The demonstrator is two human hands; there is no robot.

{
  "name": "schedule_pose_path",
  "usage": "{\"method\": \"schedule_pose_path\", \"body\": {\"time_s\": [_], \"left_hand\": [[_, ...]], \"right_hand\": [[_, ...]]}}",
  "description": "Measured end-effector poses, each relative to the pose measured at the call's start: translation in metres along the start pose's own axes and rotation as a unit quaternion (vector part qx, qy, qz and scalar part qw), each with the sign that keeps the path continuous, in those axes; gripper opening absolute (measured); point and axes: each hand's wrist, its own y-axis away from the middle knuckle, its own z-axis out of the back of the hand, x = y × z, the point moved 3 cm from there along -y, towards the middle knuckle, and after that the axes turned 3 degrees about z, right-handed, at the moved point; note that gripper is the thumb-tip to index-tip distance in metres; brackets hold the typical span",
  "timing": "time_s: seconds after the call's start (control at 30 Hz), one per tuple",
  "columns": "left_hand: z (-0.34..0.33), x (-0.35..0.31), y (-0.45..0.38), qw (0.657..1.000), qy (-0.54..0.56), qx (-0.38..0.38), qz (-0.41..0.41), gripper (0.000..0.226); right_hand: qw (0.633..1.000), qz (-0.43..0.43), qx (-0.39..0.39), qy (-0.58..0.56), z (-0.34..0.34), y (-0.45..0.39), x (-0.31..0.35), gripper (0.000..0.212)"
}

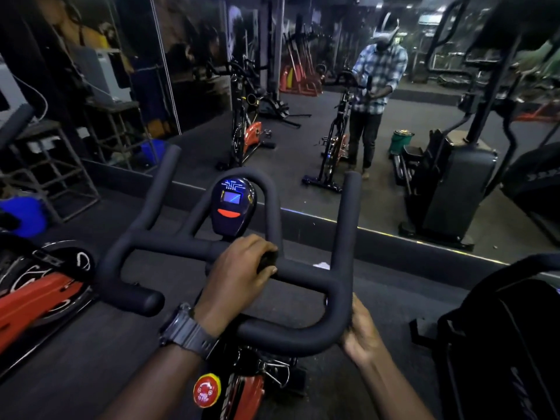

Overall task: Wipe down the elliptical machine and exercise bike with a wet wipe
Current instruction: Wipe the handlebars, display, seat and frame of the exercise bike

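Observation:
The exercise bike's black foam handlebar (188, 247) fills the middle of the view, with its small console (233, 204) lit blue behind the crossbar. My left hand (239, 274), a watch on its wrist, curls over the crossbar near the centre. A small dark thing shows between its fingers and thumb; I cannot tell what it is. My right hand (362, 331) grips the outside of the handlebar's lower right bend. No wet wipe is plainly visible in either hand. The elliptical machine (500, 328) is a black bulk at the lower right.
A red stop knob (207, 391) sits on the frame below the handlebar. Another red bike (39, 292) stands close on the left. A wall mirror (378, 183) ahead reflects me, the bikes and the elliptical. A small white scrap (321, 265) lies on the dark floor.

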Motion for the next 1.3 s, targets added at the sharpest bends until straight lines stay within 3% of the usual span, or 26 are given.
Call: {"method": "schedule_pose_path", "body": {"time_s": [0.07,0.17,0.23,0.27,0.3,0.4,0.47,0.6,0.77,0.9,1.0,1.1,1.17,1.23,1.3], "left_hand": [[0.001,0.001,0.0,1.0,0.007,-0.009,-0.002,0.035],[0.002,0.005,0.001,1.0,-0.003,-0.024,-0.002,0.037],[0.002,0.011,0.002,0.999,0.0,-0.035,-0.001,0.038],[0.0,0.014,0.003,0.999,0.006,-0.037,0.001,0.039],[-0.001,0.016,0.002,0.999,0.013,-0.038,0.001,0.04],[-0.003,0.019,0.005,0.998,0.041,-0.05,0.007,0.047],[-0.002,0.021,0.006,0.996,0.059,-0.062,0.017,0.05],[0.005,0.023,0.006,0.993,0.084,-0.076,0.024,0.065],[0.007,0.023,0.005,0.993,0.084,-0.073,0.045,0.073],[0.002,0.027,0.006,0.996,0.062,-0.058,0.028,0.071],[-0.001,0.028,0.006,0.997,0.056,-0.056,0.019,0.064],[-0.002,0.028,0.006,0.998,0.042,-0.052,0.014,0.062],[-0.004,0.03,0.007,0.997,0.044,-0.06,0.017,0.062],[-0.004,0.031,0.007,0.997,0.047,-0.064,0.024,0.062],[-0.004,0.028,0.006,0.996,0.043,-0.069,0.028,0.061]], "right_hand": [[0.999,0.035,0.005,-0.036,-0.002,0.001,0.019,0.032],[0.991,0.102,0.061,-0.056,-0.01,0.004,0.036,0.022],[0.966,0.21,0.051,0.141,-0.023,0.007,0.057,0.016],[0.912,0.284,0.028,0.294,-0.034,0.008,0.07,0.013],[0.835,0.344,0.03,0.429,-0.049,0.008,0.077,0.012],[0.635,0.404,0.158,0.639,-0.104,0.007,0.055,0.015],[0.558,0.424,0.217,0.679,-0.134,0.002,0.034,0.011],[0.457,0.455,0.266,0.717,-0.188,-0.019,0.026,0.003],[0.47,0.469,0.237,0.709,-0.182,-0.025,0.023,0.011],[0.397,0.471,0.302,0.728,-0.146,-0.015,0.022,0.016],[0.384,0.493,0.279,0.729,-0.175,-0.045,0.032,0.025],[0.429,0.517,0.187,0.717,-0.207,-0.074,0.052,0.035],[0.459,0.519,0.173,0.7,-0.201,-0.069,0.055,0.031],[0.455,0.492,0.242,0.702,-0.176,-0.043,0.046,0.018],[0.443,0.451,0.343,0.695,-0.151,-0.014,0.037,0.02]]}}
